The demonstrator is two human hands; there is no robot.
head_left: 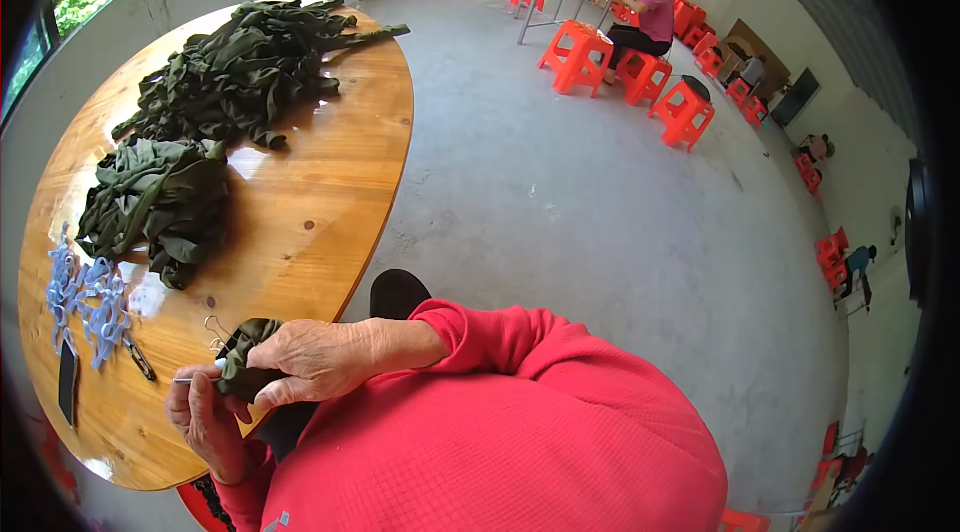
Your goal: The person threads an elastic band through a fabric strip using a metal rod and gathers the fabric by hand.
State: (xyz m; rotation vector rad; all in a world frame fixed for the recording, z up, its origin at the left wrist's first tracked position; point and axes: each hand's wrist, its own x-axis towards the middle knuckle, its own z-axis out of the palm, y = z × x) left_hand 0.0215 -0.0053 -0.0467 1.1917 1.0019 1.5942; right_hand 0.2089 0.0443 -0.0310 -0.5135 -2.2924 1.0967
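My right hand is closed on a small gathered piece of dark green fabric at the table's near edge. Touching the same fabric from the left, my left hand has its fingers pinched together. A thin pale stick-like piece pokes out at its fingertips; its kind is too small to make out. Right behind the fabric a black binder clip with wire handles sits at the table edge. Part of the fabric is hidden under my right fingers.
On the round wooden table lie two heaps of dark green fabric, the nearer one and the farther one. Light blue elastic loops, a black phone and small black-handled snips lie left. Red stools and seated people are farther off.
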